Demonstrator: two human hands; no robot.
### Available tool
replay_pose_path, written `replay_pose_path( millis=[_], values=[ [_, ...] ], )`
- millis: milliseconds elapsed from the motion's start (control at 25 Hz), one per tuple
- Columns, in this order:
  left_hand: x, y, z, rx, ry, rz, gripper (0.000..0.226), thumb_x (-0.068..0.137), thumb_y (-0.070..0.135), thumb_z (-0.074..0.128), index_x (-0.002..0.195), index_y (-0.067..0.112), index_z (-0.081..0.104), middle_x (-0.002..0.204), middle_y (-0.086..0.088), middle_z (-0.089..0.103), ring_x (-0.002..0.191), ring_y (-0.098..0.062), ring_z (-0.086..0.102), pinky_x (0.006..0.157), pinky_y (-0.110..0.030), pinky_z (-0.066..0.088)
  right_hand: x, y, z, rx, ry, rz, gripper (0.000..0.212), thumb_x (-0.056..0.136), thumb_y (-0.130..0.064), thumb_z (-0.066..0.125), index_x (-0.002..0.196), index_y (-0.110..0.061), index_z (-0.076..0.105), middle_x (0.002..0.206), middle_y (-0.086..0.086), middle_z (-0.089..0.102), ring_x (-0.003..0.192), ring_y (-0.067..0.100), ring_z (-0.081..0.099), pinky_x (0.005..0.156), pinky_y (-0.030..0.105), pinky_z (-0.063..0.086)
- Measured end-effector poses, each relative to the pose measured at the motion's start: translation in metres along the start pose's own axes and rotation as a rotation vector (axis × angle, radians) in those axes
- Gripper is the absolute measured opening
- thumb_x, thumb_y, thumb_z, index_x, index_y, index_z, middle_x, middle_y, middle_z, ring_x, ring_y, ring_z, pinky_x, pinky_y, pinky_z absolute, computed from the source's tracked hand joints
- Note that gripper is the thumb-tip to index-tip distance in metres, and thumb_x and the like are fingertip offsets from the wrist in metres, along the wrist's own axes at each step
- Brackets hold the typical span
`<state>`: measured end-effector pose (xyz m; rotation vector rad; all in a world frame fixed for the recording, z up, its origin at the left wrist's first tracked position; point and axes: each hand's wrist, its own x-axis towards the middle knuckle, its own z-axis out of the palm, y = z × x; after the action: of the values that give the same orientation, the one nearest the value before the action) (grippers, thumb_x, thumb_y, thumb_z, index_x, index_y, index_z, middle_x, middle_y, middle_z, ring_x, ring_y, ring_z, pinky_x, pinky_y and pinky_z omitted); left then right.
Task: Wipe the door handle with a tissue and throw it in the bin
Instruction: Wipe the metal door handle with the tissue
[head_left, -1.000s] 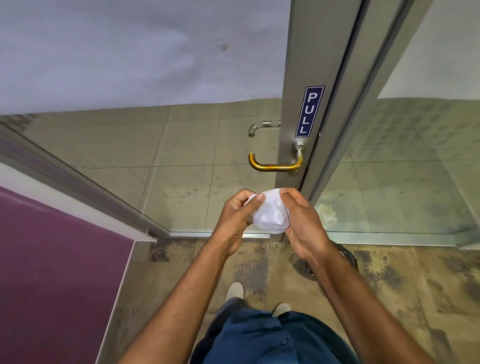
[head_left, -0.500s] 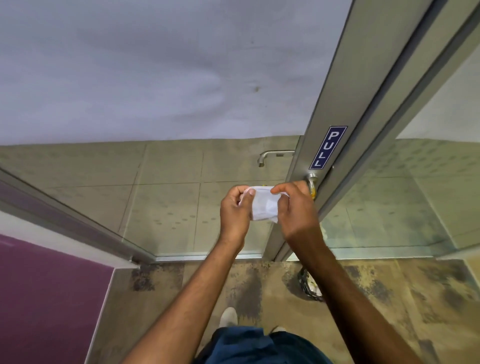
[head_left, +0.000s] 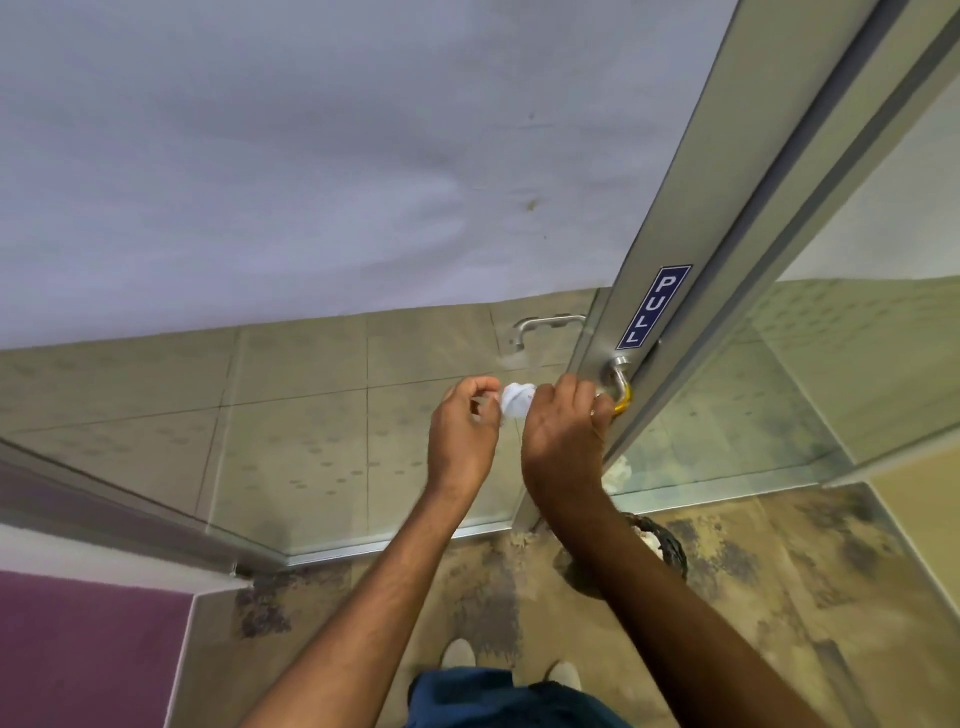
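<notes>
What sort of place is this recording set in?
Probably a doorway in an office or shop: a metal-framed glass door with a PULL sign, a brass handle, and worn floor tiles.

Soft, even indoor light, fairly bright, with no hard shadows. The glass door (head_left: 311, 441) carries pale, milky reflections (strongest near the metal frame (head_left: 691, 249)). Wide-angle distortion tilts and bends straight lines toward the edges. Slight motion softness blurs the white tissue (head_left: 515, 400).
</notes>
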<state>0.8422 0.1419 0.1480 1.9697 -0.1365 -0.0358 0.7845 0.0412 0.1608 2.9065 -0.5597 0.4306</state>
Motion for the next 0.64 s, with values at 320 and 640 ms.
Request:
replay_pose_path(
  millis=[320,640],
  values=[
    [0.009,0.054,-0.048,0.242,0.159,0.732,0.024,0.097,0.012,0.055,0.114,0.014,0.071,0.117,0.001,0.070,0.109,-0.021,0.063,0.093,-0.033,0.048,0.022,-0.015,0.006,0.243,-0.193,0.104,0.028,0.108,-0.019,0.033,0.105,-0.006,0.058,0.092,0.014,0.066,0.091,0.032,0.063,0.093,0.047,0.039],
    [0.049,0.100,-0.068,0.501,0.322,1.169,0.029,0.089,0.004,0.064,0.116,0.012,0.070,0.156,-0.017,0.053,0.150,-0.038,0.037,0.128,-0.060,0.023,0.032,-0.012,0.010,0.126,-0.117,0.082,0.037,0.108,-0.041,0.041,0.086,-0.018,0.061,0.057,-0.001,0.050,0.052,0.024,0.056,0.091,0.046,0.041]
  ],
)
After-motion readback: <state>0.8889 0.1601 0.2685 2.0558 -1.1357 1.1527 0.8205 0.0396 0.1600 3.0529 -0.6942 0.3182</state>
